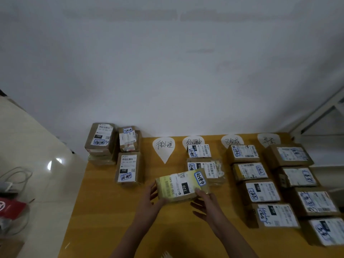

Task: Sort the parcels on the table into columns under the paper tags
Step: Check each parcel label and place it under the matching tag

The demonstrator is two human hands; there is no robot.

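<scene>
A parcel with yellow tape and a "220" label is held just above the yellow table, near the middle. My left hand grips its left end and my right hand grips its right near corner. Paper tags lie along the far edge: a first tag with no parcels under it, a second tag with two parcels below, a third tag heading a column of several parcels, and a fourth tag heading another column.
A pile of unsorted parcels stands at the table's far left corner, one of them lying flat in front. A white wall runs behind the table. Left of the table are cables and a red object on a pale floor.
</scene>
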